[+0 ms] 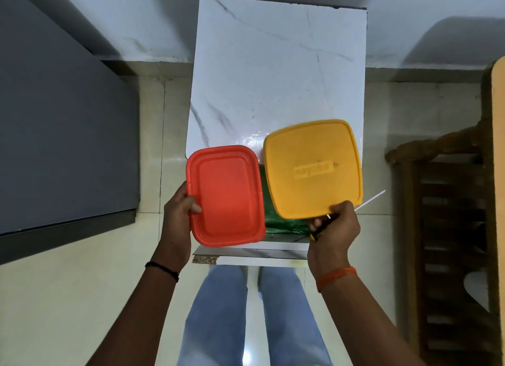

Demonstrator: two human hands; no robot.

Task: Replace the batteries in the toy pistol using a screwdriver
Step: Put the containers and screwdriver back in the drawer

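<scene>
The left hand (181,210) grips the left edge of a red rectangular lid (225,195), thumb on top. The right hand (334,226) pinches the near edge of a yellow square lid (313,169), and its fingers (317,223) also curl round a screwdriver (369,200) with a yellow-black handle, shaft pointing right and far. Both lids hang over the near end of the white marbled bench (273,78). Something green (284,223), perhaps a tray, shows between them. The toy pistol is not visible.
</scene>
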